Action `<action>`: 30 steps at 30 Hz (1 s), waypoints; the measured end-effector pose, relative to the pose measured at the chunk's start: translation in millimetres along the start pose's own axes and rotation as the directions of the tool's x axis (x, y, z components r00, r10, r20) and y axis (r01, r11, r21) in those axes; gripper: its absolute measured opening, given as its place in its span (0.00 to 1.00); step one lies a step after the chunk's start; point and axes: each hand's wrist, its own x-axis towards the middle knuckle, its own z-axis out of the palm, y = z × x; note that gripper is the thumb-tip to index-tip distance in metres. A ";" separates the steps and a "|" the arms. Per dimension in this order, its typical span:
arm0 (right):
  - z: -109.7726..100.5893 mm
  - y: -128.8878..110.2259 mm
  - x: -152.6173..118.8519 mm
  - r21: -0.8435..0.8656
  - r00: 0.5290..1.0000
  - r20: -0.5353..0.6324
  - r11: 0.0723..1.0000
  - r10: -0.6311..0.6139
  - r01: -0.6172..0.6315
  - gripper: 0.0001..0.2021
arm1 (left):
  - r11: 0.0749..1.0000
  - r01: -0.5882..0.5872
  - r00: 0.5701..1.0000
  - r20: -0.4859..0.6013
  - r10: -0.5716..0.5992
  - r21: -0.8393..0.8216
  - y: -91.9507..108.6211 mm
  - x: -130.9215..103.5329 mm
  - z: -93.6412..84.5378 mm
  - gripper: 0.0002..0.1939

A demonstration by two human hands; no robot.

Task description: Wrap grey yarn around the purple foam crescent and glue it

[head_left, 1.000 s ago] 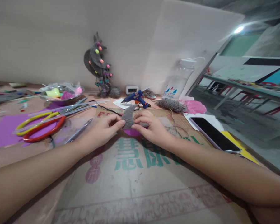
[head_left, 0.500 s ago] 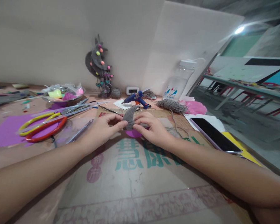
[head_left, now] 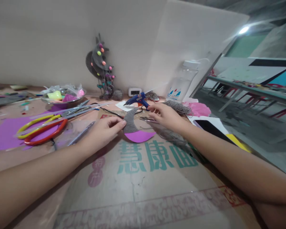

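My left hand (head_left: 111, 128) pinches the left edge of a crescent (head_left: 130, 122) partly wrapped in grey yarn; its lower right part is bare purple card (head_left: 140, 136). My right hand (head_left: 160, 114) is away from the crescent, its bent fingers closed at the handle end of a blue hot glue gun (head_left: 138, 99). The gun lies with its nozzle pointing left over a white paper (head_left: 124, 106). Just under the right fingers lies a thin metal tool (head_left: 146, 119), perhaps tweezers. Loose grey yarn (head_left: 173, 137) lies below the right wrist.
Scissors (head_left: 46, 131) with yellow and red handles lie at left, near a pen (head_left: 82, 133) and a bowl (head_left: 62, 102). Behind stand a decorated grey moon (head_left: 98, 63), a small clock (head_left: 134, 92) and a bottle (head_left: 181, 82). A phone (head_left: 212, 132) lies at right.
My right hand has let go of the crescent and moved up and right to the glue gun's handle. The crescent, still in my left hand, shows more of its purple part.
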 end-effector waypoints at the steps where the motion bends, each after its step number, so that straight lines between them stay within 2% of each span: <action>1: 1.4 4.2 -0.6 -0.086 0.999 0.043 0.996 -0.031 0.034 0.13 | 1.000 0.008 1.000 -0.004 -0.008 0.000 0.0 -0.1 -0.1 0.18; 5: 7.4 9.0 -4.2 -0.289 0.981 0.178 0.949 -0.080 0.129 0.12 | 0.999 0.045 0.999 0.000 -0.045 0.003 3.0 -0.2 -1.2 0.18; 7: 9.3 7.9 -4.8 -0.305 0.970 0.215 0.935 -0.115 0.178 0.12 | 0.997 0.074 0.997 0.015 -0.074 0.009 5.3 -0.2 -2.1 0.19; 9: 11.6 7.4 -4.8 -0.276 0.968 0.205 0.940 -0.146 0.201 0.11 | 0.994 0.107 0.994 0.029 -0.108 0.022 6.8 -0.3 -2.8 0.19; 11: 14.8 9.0 -4.6 -0.202 0.983 0.148 0.969 -0.113 0.142 0.09 | 0.993 0.118 0.992 0.038 -0.118 0.024 7.3 -0.3 -3.1 0.19; 14: 18.6 13.5 -3.7 -0.095 1.000 0.030 0.995 0.009 -0.006 0.06 | 0.992 0.124 0.991 0.043 -0.123 -0.006 7.1 -0.1 -2.6 0.18; 17: 15.6 9.6 -2.6 -0.025 0.991 -0.089 0.995 0.096 -0.099 0.11 | 0.988 0.153 0.988 0.039 -0.151 -0.038 7.2 0.3 -2.0 0.16; 20: 6.7 -12.8 -5.5 0.103 0.973 -0.187 0.988 0.132 -0.114 0.16 | 0.985 0.154 0.988 0.026 -0.152 -0.082 8.1 0.9 -1.7 0.15; 22: 1.7 -34.2 -11.4 0.296 0.955 -0.253 0.952 0.157 -0.078 0.14 | 0.982 0.136 0.991 0.017 -0.135 -0.128 9.0 1.3 -1.8 0.15; 24: 0.5 -52.4 -19.1 0.373 0.966 -0.211 0.926 0.148 -0.060 0.10 | 0.981 0.109 0.994 0.001 -0.110 -0.160 9.7 1.4 -2.1 0.14; 26: 3.7 -61.6 -25.7 0.359 0.988 -0.132 0.933 0.083 -0.030 0.06 | 0.982 0.093 0.995 -0.019 -0.097 -0.162 10.0 1.3 -2.4 0.14; 28: 9.6 -61.4 -29.3 0.300 0.999 -0.036 0.954 0.036 -0.023 0.05 | 0.983 0.094 0.994 -0.034 -0.101 -0.157 9.7 1.0 -2.7 0.13; 30: 15.4 -56.1 -29.5 0.242 0.996 0.075 0.969 0.039 -0.056 0.07 | 0.981 0.105 0.993 -0.031 -0.111 -0.160 8.9 1.0 -2.7 0.13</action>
